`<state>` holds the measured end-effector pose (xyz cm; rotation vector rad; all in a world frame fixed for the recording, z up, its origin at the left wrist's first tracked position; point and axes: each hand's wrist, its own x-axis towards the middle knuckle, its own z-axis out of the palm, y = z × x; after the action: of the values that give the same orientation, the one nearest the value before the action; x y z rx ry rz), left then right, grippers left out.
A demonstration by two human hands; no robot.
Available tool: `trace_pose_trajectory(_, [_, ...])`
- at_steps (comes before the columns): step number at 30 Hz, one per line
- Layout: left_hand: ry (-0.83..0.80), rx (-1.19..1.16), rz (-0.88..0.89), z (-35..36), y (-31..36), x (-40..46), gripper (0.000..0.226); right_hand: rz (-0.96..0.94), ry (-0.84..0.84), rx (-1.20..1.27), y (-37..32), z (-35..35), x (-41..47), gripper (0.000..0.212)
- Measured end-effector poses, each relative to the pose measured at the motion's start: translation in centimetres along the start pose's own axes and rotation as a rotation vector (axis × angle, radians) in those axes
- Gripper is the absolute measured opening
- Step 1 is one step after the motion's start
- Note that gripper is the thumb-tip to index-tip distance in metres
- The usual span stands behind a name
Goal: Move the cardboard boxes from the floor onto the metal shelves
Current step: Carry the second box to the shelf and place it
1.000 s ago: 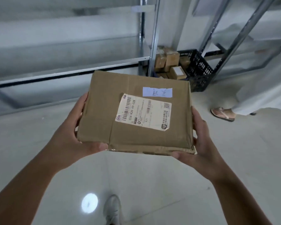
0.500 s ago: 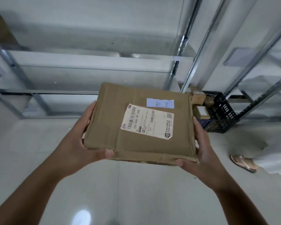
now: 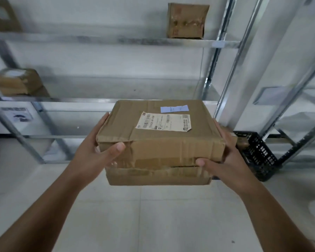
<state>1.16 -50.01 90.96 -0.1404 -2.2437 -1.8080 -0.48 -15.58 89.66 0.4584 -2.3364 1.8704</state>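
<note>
I've got the box [image 3: 158,140] gripped in both hands, left hand [image 3: 96,153] and right hand [image 3: 225,157] closed on its sides, held up in front of the shelves [image 3: 98,40]. Three boxes already sit up there; this one isn't shelved yet.

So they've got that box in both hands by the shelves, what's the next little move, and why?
Probably push the box forward onto the middle shelf. Both hands, left and right, hold it off the floor at about that shelf's height, and the stretch right of the box already there looks free.
</note>
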Motion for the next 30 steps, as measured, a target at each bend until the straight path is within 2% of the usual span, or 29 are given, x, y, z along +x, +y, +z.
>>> trace_pose_trajectory(4, [0.033, -0.001, -0.028, 3.3, 1.8, 0.4, 0.099, -0.004, 0.014, -0.047, 0.0, -4.0, 1.7, 0.095])
trace_pose_trajectory(7, [0.037, 0.047, -0.033, 5.9, 3.2, 0.8, 0.116, 0.001, -0.003, -0.044, 0.0, -6.8, 2.7, 0.097])
trace_pose_trajectory(11, [0.078, 0.022, -0.009, 8.4, 4.7, 1.6, 0.109, -0.029, -0.019, 0.015, 0.4, -9.4, 3.6, 0.102])
trace_pose_trajectory(15, [0.115, -0.002, -0.011, 10.5, 6.0, 2.3, 0.085, -0.071, -0.026, 0.063, 0.5, -11.4, 4.3, 0.099])
trace_pose_trajectory(18, [0.139, -0.023, -0.011, 11.6, 6.3, 3.0, 0.077, -0.073, -0.037, 0.112, 0.4, -12.6, 5.1, 0.103])
trace_pose_trajectory(25, [0.173, -0.097, -0.048, 13.2, 5.3, 4.7, 0.079, -0.096, -0.052, 0.079, 0.9, -14.3, 7.0, 0.097])
trace_pose_trajectory(30, [0.171, -0.124, -0.061, 13.2, 3.9, 6.8, 0.075, -0.078, -0.061, 0.045, 2.3, -13.6, 9.2, 0.101])
